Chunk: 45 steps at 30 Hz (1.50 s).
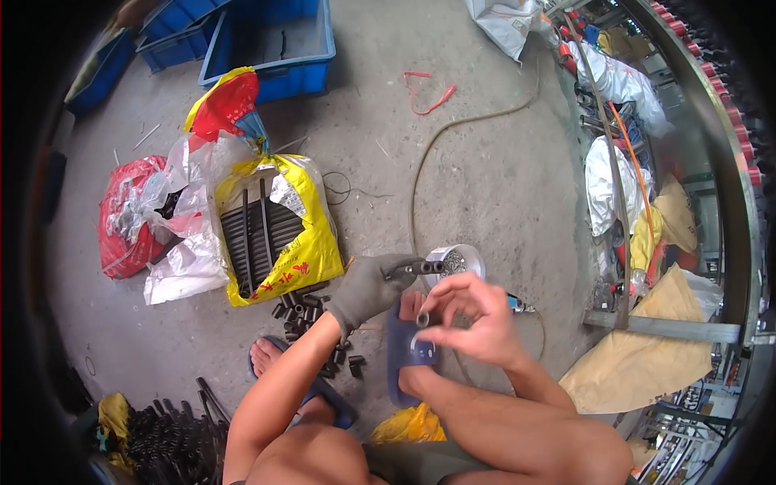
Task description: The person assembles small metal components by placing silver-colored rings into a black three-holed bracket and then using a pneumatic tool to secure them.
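the person is sitting low over the concrete floor (485, 162). the bare right hand (473, 323) is pinching a short dark metal sleeve (423, 318) in its fingertips, just above a sandalled foot. the gloved left hand (368, 287) is closing around a dark tube (420, 267), its end pointing right, over a round tin of small parts (457, 260). the pieces look stiff, dense and likely slick — best taken mid-length. beyond, cut sleeves (311, 319) are lying loose beside a yellow bag of rods (271, 234).
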### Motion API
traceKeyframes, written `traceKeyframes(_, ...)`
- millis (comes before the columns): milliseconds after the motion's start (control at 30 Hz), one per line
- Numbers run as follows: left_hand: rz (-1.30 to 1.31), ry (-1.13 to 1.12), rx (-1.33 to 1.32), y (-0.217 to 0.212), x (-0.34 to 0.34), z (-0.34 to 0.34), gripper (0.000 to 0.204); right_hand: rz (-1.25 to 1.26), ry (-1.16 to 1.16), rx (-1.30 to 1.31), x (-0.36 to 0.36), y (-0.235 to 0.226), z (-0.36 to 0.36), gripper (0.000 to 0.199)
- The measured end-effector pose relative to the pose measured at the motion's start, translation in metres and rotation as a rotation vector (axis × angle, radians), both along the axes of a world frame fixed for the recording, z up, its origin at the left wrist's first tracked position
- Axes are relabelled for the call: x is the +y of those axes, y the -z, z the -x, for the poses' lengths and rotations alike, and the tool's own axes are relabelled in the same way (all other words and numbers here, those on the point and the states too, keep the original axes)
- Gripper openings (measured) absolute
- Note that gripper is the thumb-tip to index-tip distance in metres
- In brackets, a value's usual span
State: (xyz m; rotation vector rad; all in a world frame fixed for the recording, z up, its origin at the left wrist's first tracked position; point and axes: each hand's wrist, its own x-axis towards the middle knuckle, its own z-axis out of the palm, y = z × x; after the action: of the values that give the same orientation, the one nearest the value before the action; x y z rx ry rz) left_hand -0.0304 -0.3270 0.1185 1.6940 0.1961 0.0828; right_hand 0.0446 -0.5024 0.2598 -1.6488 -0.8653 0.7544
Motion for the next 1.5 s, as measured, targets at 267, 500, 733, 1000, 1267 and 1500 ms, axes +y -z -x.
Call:
traceKeyframes(267, -0.087, 0.05, -0.052, -0.017, -0.004, -0.001, 0.026, 0.112, -0.189, -0.802, 0.036, 0.004, -0.039, 0.026)
traceKeyframes(500, -0.051, 0.063, -0.053, 0.011, -0.007, 0.008, 0.03, 0.177, -0.236, -0.925, 0.042, -0.004, -0.039, 0.026)
traceKeyframes(733, -0.09, 0.036, -0.085, 0.015, -0.002, 0.011, 0.037, 0.112, -0.044, -0.831, 0.037, 0.017, -0.032, 0.026)
traceKeyframes(1000, -0.066, -0.079, -0.118, 0.033, 0.01, 0.012, 0.016, -0.008, -0.047, -0.816, 0.048, 0.046, -0.032, 0.022)
traceKeyframes(1267, -0.108, -0.12, -0.218, 0.016, 0.002, 0.006, 0.007, 0.045, 0.019, -0.992, 0.046, 0.044, -0.029, 0.03)
traceKeyframes(1500, -0.176, -0.086, -0.215, 0.014, 0.023, 0.014, 0.011, 0.096, -0.028, -1.07, 0.069, 0.049, -0.024, 0.028)
